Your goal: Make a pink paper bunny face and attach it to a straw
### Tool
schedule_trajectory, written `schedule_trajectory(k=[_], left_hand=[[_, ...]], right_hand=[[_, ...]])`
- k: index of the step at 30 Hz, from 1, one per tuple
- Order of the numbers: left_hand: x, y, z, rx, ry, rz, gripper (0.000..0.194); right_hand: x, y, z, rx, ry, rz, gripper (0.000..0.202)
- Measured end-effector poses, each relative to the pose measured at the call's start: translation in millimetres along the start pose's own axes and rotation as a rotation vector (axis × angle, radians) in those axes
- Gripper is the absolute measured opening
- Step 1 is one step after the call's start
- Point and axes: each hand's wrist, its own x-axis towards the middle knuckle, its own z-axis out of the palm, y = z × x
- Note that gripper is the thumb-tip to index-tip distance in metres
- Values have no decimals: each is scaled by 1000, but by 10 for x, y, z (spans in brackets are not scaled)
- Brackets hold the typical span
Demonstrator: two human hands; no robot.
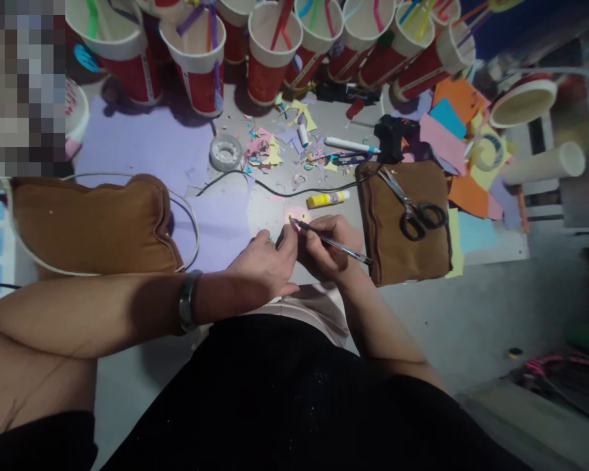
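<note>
My right hand (331, 245) is closed around a clear-barrelled pen (338, 245), its tip on a small pink paper piece (302, 213). Two small yellow spots with dark centres show on that piece. Close on the left, my left hand (269, 261) rests on the table with its fingertips at the lower edge of the paper; whether it pinches the paper is hidden. Just above my right hand lies a yellow glue stick (328, 199). To the right, black-handled scissors (412, 208) lie on a brown cushion (422, 255).
Red-and-white paper cups (269, 65) with coloured straws line the back. Paper scraps (265, 147), a tape roll (226, 153) and a white marker (352, 144) lie mid-table. A black cable (294, 194) crosses the table. Another brown cushion (88, 222) sits left, coloured paper (442, 144) right.
</note>
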Motion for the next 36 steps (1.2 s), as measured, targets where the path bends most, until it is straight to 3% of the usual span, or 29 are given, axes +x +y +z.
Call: schedule_trajectory(k=[20,36], left_hand=[[-3,0,9,18,5,7,89],[-7,3,52,27,32,-1,91]], right_hand=[[-11,17,-6,45,-12,-9,10],[7,-50,-22,-53,12,19,12]])
